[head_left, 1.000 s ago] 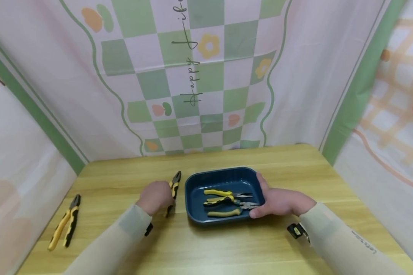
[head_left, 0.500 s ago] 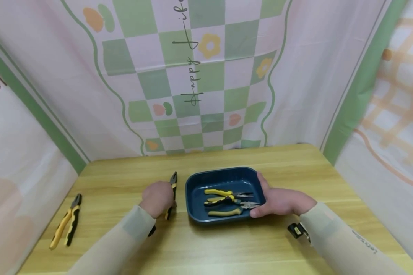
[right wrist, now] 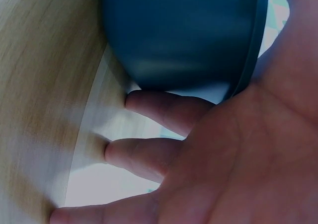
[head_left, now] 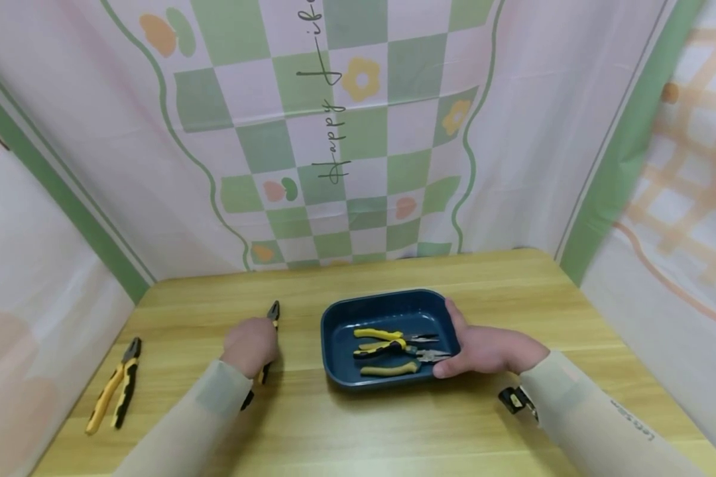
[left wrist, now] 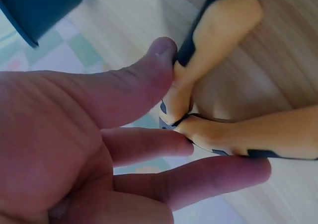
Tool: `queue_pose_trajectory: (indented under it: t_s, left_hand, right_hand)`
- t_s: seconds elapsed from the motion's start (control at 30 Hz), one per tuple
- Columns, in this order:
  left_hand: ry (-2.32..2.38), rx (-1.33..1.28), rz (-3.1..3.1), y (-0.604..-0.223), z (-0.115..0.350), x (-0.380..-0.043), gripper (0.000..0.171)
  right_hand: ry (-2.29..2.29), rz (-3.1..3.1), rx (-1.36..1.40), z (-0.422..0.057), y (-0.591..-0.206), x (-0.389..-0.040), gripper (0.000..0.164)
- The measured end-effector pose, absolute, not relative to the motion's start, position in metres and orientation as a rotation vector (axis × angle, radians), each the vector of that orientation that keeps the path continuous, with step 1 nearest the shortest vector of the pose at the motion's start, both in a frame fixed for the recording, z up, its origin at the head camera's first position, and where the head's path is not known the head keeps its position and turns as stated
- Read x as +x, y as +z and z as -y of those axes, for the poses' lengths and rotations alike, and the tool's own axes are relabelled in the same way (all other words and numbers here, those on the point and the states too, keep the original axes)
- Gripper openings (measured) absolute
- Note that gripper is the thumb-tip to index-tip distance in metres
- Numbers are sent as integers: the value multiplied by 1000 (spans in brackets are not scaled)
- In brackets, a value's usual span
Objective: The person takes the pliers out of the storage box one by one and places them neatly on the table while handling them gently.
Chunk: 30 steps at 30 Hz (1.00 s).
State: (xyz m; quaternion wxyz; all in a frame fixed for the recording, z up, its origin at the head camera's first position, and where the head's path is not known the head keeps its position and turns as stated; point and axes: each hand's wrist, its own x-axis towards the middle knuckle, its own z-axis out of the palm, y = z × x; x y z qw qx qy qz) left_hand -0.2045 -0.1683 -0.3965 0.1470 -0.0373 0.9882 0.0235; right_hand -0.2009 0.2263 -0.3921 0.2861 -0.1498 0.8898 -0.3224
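My left hand pinches a pair of pliers with yellow-and-black handles, left of a dark blue tray. In the left wrist view the pliers' handles spread apart, my thumb on one and fingers along the other. My right hand presses against the tray's right side with fingers spread. In the right wrist view its fingers reach straight down beside the tray wall, tips on the table. Inside the tray lie yellow-handled long-nose pliers, yellow-and-black pliers and olive-handled pliers.
Another pair of yellow-and-black pliers lies at the table's left side, handles parted. A wooden table bears everything. Patterned curtains hang behind it and on both sides. A wrist camera sits under my right sleeve.
My left hand has moved left, away from the tray, with the pliers in its grip. The right hand and the tray have stayed in place.
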Motion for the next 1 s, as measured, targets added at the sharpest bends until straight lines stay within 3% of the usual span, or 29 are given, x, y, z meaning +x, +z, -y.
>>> queue_pose_trajectory:
  t_s: [1.0]
  left_hand:
    - [111, -295, -2818, -394, 293, -170, 13]
  right_hand:
    - [-890, -2380, -421, -228, -396, -201, 130]
